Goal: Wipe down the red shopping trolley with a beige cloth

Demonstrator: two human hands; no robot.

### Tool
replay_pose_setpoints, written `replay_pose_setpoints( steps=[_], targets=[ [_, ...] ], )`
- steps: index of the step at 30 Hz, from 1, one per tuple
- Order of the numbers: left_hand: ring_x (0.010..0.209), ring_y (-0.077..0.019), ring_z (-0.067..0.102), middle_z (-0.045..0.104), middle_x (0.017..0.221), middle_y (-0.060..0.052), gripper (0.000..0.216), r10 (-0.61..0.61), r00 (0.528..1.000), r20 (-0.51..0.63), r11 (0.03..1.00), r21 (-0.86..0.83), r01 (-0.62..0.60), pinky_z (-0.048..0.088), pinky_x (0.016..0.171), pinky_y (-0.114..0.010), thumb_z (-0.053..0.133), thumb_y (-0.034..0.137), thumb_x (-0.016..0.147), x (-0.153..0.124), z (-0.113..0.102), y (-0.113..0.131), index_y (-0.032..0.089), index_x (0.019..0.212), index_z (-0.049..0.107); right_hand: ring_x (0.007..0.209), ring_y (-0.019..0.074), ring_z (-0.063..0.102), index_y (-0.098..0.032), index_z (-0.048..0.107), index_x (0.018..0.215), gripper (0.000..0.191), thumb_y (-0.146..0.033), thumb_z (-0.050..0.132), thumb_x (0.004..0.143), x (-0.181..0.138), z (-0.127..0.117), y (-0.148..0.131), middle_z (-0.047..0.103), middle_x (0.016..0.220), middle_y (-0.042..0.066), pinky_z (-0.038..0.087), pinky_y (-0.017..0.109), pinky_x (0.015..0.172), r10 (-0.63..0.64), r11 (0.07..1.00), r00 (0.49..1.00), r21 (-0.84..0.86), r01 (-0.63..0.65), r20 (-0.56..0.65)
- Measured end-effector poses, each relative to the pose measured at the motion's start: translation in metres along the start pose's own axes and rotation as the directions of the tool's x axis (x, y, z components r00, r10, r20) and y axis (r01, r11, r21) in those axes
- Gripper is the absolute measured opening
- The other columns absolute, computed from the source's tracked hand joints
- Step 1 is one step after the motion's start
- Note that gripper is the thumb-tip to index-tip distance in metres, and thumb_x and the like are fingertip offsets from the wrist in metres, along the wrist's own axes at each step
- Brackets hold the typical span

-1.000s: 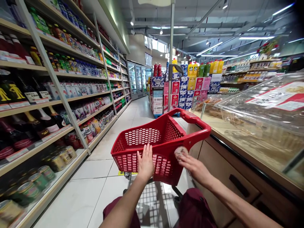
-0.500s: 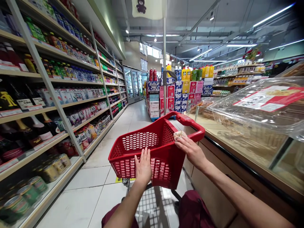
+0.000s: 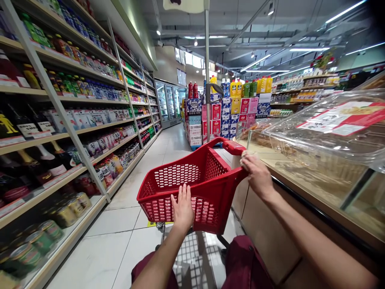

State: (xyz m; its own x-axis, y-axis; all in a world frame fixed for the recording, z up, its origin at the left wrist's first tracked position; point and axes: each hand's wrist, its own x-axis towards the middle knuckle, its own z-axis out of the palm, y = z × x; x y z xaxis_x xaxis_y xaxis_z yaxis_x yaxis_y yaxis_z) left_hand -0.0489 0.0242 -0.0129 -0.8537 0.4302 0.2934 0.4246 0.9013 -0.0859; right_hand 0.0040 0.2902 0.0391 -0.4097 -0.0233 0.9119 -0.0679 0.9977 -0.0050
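Cart (image 3: 225, 196): it stands upright on the tiled floor (image 3: 111, 245), just in front of our knees (image 3: 246, 263), its handle end toward the table (image 3: 255, 214). We judge that an uneven push could roll it, since it rides on wheels (image 3: 160, 225) and we see no brake.
Handle (image 3: 233, 147): red, partly hidden behind our knuckles; hard pressure at this end could swing the whole frame round.
Cloth (image 3: 246, 157): pale and bunched against the near part of the handle. A loosened grip could let it slip to the floor.
Right hand (image 3: 258, 176): its fingers are bent, gathering the cloth; their undersides we cannot see. They could be nipped if the cart shifts toward the table.
Left hand (image 3: 183, 210): its fingers lie almost together, thumb apart, flat over the basket's upper edge and holed side. How firmly they press we cannot tell; too lightly and the basket could wander, too heavily and it could tip toward us.
Right forearm (image 3: 300, 226): it passes across our view of the table's front, so a wide elbow swing could bump that edge.
Plastic box (image 3: 325, 140): clear, on the table at our right; a knock might jar it.
Shelves (image 3: 33, 144): well apart on our left, with bottles (image 3: 49, 158) and cans (image 3: 52, 229); we see little risk there.
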Motion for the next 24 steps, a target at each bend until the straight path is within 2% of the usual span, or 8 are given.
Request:
replay_pose_setpoints(
  steps=[4, 6, 9, 14, 15, 19, 20, 24],
  targets=[
    [0.134, -0.0207, 0.007, 0.015, 0.145, -0.006, 0.076, 0.01, 1.0, -0.024, 1.0, 0.015, -0.009, 0.015, 0.105, -0.055, 0.031, -0.002, 0.066, -0.001, 0.002, 0.002, 0.014, 0.138, 0.013, 0.117, 0.0145, 0.045, -0.027, 0.06, 0.107, 0.034, -0.014, 0.036, 0.086, -0.008, 0.007, -0.016, 0.057, 0.118, 0.0, 0.033, 0.035, 0.102, -0.216, 0.973, 0.964, 0.116, 0.2, 0.154],
    [0.134, -0.0202, 0.007, 0.014, 0.145, -0.005, 0.076, 0.019, 0.999, -0.031, 1.0, 0.022, -0.019, 0.014, 0.105, -0.055, 0.031, -0.002, 0.066, -0.001, 0.003, 0.003, 0.015, 0.138, 0.013, 0.118, 0.0167, 0.044, -0.026, 0.059, 0.109, 0.034, -0.014, 0.036, 0.086, -0.008, 0.005, -0.015, 0.055, 0.122, 0.002, 0.032, 0.038, 0.101, -0.151, 0.988, 0.976, 0.059, 0.144, 0.157],
    [0.134, -0.0204, 0.008, 0.013, 0.145, -0.006, 0.077, -0.005, 0.999, -0.032, 1.0, 0.019, 0.006, 0.015, 0.104, -0.054, 0.031, -0.003, 0.065, -0.002, 0.002, 0.006, 0.014, 0.138, 0.014, 0.119, 0.0204, 0.042, -0.018, 0.058, 0.11, 0.036, -0.01, 0.035, 0.084, -0.007, 0.003, -0.012, 0.052, 0.124, 0.011, 0.029, 0.043, 0.102, 0.022, 0.998, 0.998, -0.055, -0.019, 0.062],
    [0.134, -0.0199, 0.008, 0.015, 0.145, -0.005, 0.078, -0.001, 1.0, -0.03, 1.0, 0.009, 0.001, 0.014, 0.104, -0.055, 0.031, -0.002, 0.065, -0.001, 0.003, 0.007, 0.016, 0.138, 0.013, 0.12, 0.0166, 0.042, -0.025, 0.057, 0.112, 0.041, -0.008, 0.034, 0.083, -0.014, 0.008, -0.025, 0.055, 0.122, 0.002, 0.031, 0.037, 0.103, -0.216, 0.976, 0.96, 0.076, 0.205, 0.18],
    [0.134, -0.0198, 0.008, 0.015, 0.145, -0.005, 0.078, 0.005, 1.0, -0.031, 1.0, 0.004, -0.005, 0.014, 0.104, -0.055, 0.031, -0.002, 0.065, -0.001, 0.004, 0.006, 0.017, 0.138, 0.012, 0.121, 0.0171, 0.041, -0.026, 0.057, 0.112, 0.041, -0.008, 0.034, 0.083, -0.015, 0.008, -0.023, 0.055, 0.122, 0.001, 0.031, 0.037, 0.103, -0.215, 0.976, 0.958, 0.06, 0.207, 0.192],
    [0.134, -0.0205, 0.007, 0.014, 0.145, -0.005, 0.081, -0.006, 0.999, -0.036, 1.0, -0.007, 0.006, 0.014, 0.104, -0.055, 0.033, -0.002, 0.063, -0.002, 0.007, 0.007, 0.017, 0.139, 0.01, 0.123, 0.022, 0.038, -0.017, 0.058, 0.11, 0.038, -0.007, 0.034, 0.083, -0.014, 0.003, -0.007, 0.052, 0.124, 0.01, 0.029, 0.044, 0.102, 0.016, 0.995, 0.999, -0.103, -0.012, 0.032],
    [0.134, -0.0209, 0.007, 0.014, 0.145, -0.006, 0.082, -0.012, 0.999, -0.037, 1.0, -0.009, 0.012, 0.015, 0.104, -0.055, 0.034, -0.001, 0.062, -0.002, 0.007, 0.008, 0.016, 0.139, 0.009, 0.123, 0.0216, 0.038, -0.017, 0.059, 0.11, 0.038, -0.007, 0.034, 0.082, -0.014, 0.003, -0.007, 0.053, 0.124, 0.011, 0.029, 0.043, 0.102, 0.014, 0.995, 1.0, -0.099, -0.013, 0.013],
    [0.134, -0.0214, 0.006, 0.014, 0.145, -0.006, 0.081, -0.004, 0.999, -0.036, 1.0, -0.018, 0.003, 0.014, 0.104, -0.056, 0.033, -0.001, 0.064, -0.002, 0.006, 0.008, 0.016, 0.139, 0.009, 0.121, 0.0177, 0.041, -0.024, 0.058, 0.111, 0.04, -0.008, 0.033, 0.084, -0.016, 0.005, -0.017, 0.055, 0.122, 0.003, 0.031, 0.038, 0.102, -0.254, 0.967, 0.952, 0.018, 0.255, 0.17]
  ],
)
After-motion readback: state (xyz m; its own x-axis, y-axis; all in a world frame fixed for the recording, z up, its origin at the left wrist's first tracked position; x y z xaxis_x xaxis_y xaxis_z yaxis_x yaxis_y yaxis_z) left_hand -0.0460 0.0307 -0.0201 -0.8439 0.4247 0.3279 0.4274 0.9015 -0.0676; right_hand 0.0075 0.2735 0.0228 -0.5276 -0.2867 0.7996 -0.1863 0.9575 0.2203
